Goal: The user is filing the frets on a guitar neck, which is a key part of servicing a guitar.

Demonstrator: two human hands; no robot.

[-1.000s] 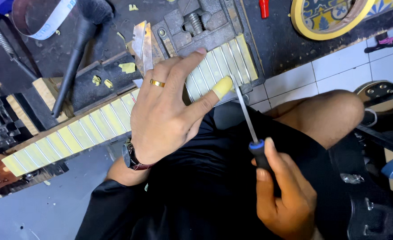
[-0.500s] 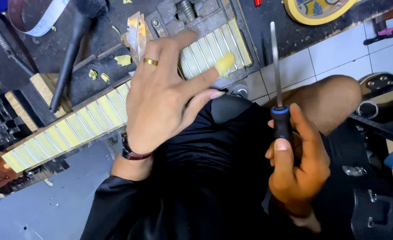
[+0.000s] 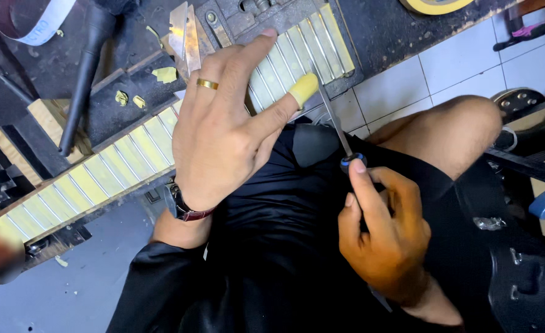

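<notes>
A guitar neck point(image 3: 106, 172) with yellow-taped fret spaces lies slanted across a dark workbench point(image 3: 377, 31). My left hand point(image 3: 229, 129), with a gold ring and yellow tape on the thumb tip, rests flat on the neck, fingers spread. A watch sits on that wrist. My right hand point(image 3: 386, 228) grips the blue-and-black handle of a thin metal tool point(image 3: 334, 120). Its shaft points up toward the neck's edge beside my left thumb.
A black-handled tool point(image 3: 84, 74) lies across the bench at upper left. A roll of yellow tape point(image 3: 436, 5) sits at the top edge. My bare knee point(image 3: 463, 123) is over white floor tiles point(image 3: 445, 61). Dark guitar parts point(image 3: 525, 271) lie at right.
My right hand has lowered the tool from upright and angled its tip toward the neck by my left thumb. The left hand stays on the neck.
</notes>
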